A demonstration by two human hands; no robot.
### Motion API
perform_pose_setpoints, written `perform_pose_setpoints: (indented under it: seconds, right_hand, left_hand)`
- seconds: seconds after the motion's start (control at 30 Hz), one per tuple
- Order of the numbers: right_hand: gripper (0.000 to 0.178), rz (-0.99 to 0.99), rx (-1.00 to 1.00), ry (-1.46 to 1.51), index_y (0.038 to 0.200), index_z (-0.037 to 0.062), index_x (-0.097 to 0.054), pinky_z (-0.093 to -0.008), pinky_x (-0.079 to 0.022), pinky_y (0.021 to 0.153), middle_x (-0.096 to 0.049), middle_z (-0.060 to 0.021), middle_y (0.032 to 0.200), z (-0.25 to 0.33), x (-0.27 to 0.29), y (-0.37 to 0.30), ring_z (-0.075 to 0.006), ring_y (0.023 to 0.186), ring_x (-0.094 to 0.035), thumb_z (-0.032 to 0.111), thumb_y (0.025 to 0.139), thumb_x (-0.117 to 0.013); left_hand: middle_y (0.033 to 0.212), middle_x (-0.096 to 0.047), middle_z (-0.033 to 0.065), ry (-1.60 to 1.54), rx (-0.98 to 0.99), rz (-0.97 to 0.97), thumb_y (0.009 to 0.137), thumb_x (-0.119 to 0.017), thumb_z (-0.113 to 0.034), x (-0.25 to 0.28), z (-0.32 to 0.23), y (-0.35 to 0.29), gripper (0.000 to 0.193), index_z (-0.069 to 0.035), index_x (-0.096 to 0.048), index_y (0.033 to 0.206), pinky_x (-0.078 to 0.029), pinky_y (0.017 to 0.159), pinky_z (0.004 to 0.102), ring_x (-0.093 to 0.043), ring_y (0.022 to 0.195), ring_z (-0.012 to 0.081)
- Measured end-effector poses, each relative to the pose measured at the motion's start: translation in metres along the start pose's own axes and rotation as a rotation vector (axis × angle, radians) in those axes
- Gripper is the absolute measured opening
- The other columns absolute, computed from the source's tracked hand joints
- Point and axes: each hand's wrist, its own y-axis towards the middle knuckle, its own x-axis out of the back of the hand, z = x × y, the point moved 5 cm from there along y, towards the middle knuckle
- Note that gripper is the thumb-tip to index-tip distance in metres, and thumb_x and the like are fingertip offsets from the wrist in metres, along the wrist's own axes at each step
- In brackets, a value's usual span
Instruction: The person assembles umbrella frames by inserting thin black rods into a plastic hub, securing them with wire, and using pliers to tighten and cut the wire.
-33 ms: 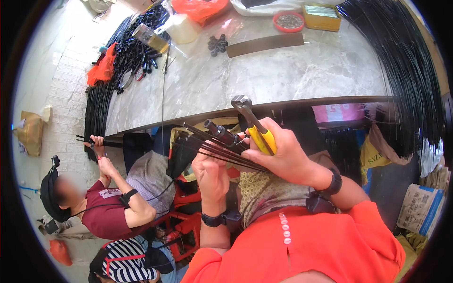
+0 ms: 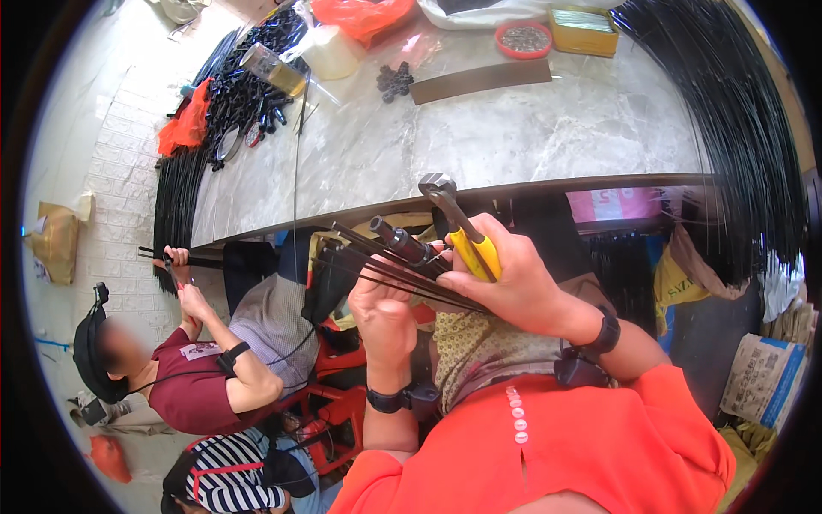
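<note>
My right hand (image 2: 522,274) is closed around a pair of pliers (image 2: 475,248) with yellow handles, their metal jaws pointing up toward the table edge. Its thumb presses on a bundle of thin black rods (image 2: 385,272), which slants up to the left across both hands. My left hand (image 2: 385,313) is closed on the same bundle from below. A black stepped cylindrical part (image 2: 402,240) lies on top of the rods, between my hands. The fingertips around its right end are partly hidden. Both hands are above my lap, in front of the table.
The marble-patterned table (image 2: 342,163) carries a brown strip (image 2: 481,81), a small pile of black parts (image 2: 395,82), a red dish (image 2: 523,40) and a yellow box (image 2: 585,32). Long black rods (image 2: 728,128) hang over its right end. At left, a co-worker (image 2: 205,377) holds rods and a tool.
My left hand's fingers and thumb have shifted slightly at the rods. The pliers, the rods and my right hand look the same.
</note>
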Motion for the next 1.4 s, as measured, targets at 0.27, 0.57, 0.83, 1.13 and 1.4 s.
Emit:
perform_pose_setpoints:
  seconds: [0.27, 0.57, 0.83, 1.13, 1.4]
  right_hand:
    - [0.037, 0.003, 0.063, -0.018, 0.111, 0.0013, -0.051, -0.0323, -0.054, 0.067, -0.069, -0.0115, 0.083, 0.003, -0.001, 0.000, -0.0249, 0.076, -0.071, 0.006, 0.083, -0.075]
    - [0.036, 0.032, -0.017, 0.047, 0.108, 0.0007, -0.051, -0.0307, -0.051, 0.062, -0.065, -0.0106, 0.078, 0.002, 0.002, 0.000, -0.0190, 0.068, -0.066, 0.013, 0.086, -0.077]
    - [0.035, 0.029, -0.033, 0.084, 0.107, 0.0005, -0.051, -0.0309, -0.051, 0.063, -0.065, -0.0114, 0.079, -0.001, 0.001, 0.001, -0.0189, 0.069, -0.066, 0.016, 0.087, -0.076]
    - [0.033, 0.082, -0.115, 0.228, 0.109, -0.0012, -0.052, -0.0240, -0.051, 0.063, -0.061, -0.0044, 0.084, -0.007, 0.000, 0.004, -0.0079, 0.070, -0.059, 0.004, 0.086, -0.076]
    - [0.035, 0.078, -0.192, 0.306, 0.101, 0.0011, -0.053, -0.0291, -0.051, 0.065, -0.063, -0.0058, 0.083, -0.010, 0.000, 0.006, -0.0105, 0.071, -0.060, 0.017, 0.084, -0.079]
  left_hand:
    - [0.109, -0.069, 0.0196, 0.247, -0.075, -0.210, 0.085, -0.070, 0.005, -0.008, 0.000, -0.005, 0.034, 0.007, -0.059, 0.118, -0.056, 0.089, 0.0332, -0.070, 0.097, 0.0246]
    - [0.111, -0.068, 0.0192, 0.164, 0.028, -0.198, 0.082, -0.076, -0.002, -0.004, 0.002, -0.004, 0.039, 0.002, -0.060, 0.118, -0.052, 0.094, 0.0408, -0.067, 0.099, 0.0287]
    - [0.111, -0.067, 0.0211, 0.072, 0.017, -0.141, 0.084, -0.072, 0.005, -0.005, 0.003, -0.003, 0.034, 0.004, -0.060, 0.116, -0.054, 0.094, 0.0399, -0.068, 0.101, 0.0282]
    - [0.109, -0.068, 0.0186, 0.164, 0.026, -0.175, 0.083, -0.077, -0.005, 0.000, 0.006, -0.005, 0.041, 0.003, -0.060, 0.119, -0.051, 0.096, 0.0427, -0.066, 0.102, 0.0299]
    - [0.108, -0.068, 0.0195, 0.096, 0.028, -0.181, 0.083, -0.076, -0.005, 0.002, 0.011, -0.007, 0.041, 0.001, -0.058, 0.120, -0.052, 0.094, 0.0426, -0.067, 0.099, 0.0299]
